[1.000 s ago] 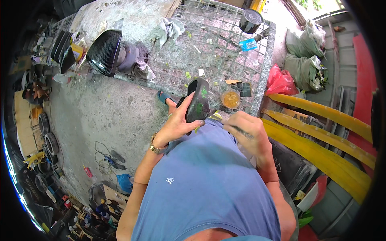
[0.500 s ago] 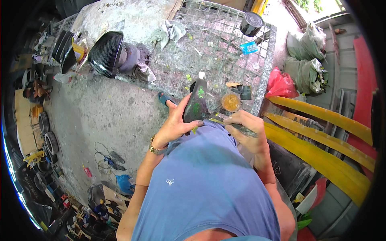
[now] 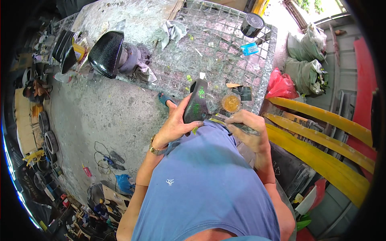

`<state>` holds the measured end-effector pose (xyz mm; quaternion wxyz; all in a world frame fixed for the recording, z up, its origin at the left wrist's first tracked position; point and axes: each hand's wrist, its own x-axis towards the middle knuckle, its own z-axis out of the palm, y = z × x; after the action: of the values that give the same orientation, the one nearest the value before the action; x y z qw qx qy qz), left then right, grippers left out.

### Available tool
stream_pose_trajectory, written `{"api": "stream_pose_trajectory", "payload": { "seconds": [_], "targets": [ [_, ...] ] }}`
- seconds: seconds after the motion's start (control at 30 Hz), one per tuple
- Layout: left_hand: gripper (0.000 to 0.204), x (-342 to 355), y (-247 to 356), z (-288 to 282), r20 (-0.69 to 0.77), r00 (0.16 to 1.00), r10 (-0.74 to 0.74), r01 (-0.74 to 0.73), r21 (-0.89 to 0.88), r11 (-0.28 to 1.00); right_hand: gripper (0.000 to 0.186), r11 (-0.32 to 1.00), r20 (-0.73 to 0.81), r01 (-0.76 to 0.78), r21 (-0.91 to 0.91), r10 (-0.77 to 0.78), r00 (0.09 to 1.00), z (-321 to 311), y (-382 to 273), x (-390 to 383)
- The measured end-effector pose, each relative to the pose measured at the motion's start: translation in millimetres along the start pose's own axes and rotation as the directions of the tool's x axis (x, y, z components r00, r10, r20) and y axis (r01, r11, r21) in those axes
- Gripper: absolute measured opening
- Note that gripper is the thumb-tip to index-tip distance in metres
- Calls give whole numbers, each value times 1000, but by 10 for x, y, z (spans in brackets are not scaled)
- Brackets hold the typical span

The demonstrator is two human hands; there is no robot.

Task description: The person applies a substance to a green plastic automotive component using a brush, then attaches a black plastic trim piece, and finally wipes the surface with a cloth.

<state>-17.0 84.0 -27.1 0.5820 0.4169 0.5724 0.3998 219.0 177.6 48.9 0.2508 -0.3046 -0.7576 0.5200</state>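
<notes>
My left hand (image 3: 173, 125) grips a dark, curved carbon-fibre shell (image 3: 196, 105), shaped like a car mirror cover, with green marks on its surface. Its fingers wrap behind the left side while the thumb presses along the lower edge. In my right hand (image 3: 250, 125) is a slim flat-bladed tool (image 3: 217, 119), pinched between thumb and fingers. The blade reaches the shell's lower right corner; its exact contact cannot be made out. A bit of yellow-green material (image 3: 195, 130) hangs by the left thumb. The shell is held just above my blue shirt (image 3: 205, 172).
Beyond the shell, a tub of amber stuff (image 3: 231, 103) sits on a stained worktable (image 3: 225, 64), near dark sanding scraps (image 3: 243, 93). A glossy black shell (image 3: 106, 54) stands on the left, and a black can (image 3: 252, 25) at the far right. Yellow panels (image 3: 313, 148) lean on the right.
My right hand and the tool have shifted very slightly to the right. The left hand and the shell look nearly still.
</notes>
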Motion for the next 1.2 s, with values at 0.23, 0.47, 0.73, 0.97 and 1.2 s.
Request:
{"api": "stream_pose_trajectory", "payload": {
  "seconds": [0.23,0.47,0.73,0.97,1.2],
  "targets": [
    [90,4,-11,1,-6,1000,9,-9,0,1000,19,1000,48,-3,-17,3,999,-22,-75,49],
    [89,-2,25,-20,-3,1000,4,-5,-33,999,22,1000,120,8,-5,-8,993,-32,-68,70],
    [91,-14,-20,-22,-20,1000,9,-8,33,999,22,1000,71,-6,-2,6,997,-38,-89,42],
    [90,-10,12,-14,13,1000,28,-27,-30,999,23,1000,97,26,6,-26,995,-42,-42,38],
    [92,-32,30,-6,16,998,61,-61,19,998,22,999,105,50,3,-50,993,-25,-64,46]
  ]
}}
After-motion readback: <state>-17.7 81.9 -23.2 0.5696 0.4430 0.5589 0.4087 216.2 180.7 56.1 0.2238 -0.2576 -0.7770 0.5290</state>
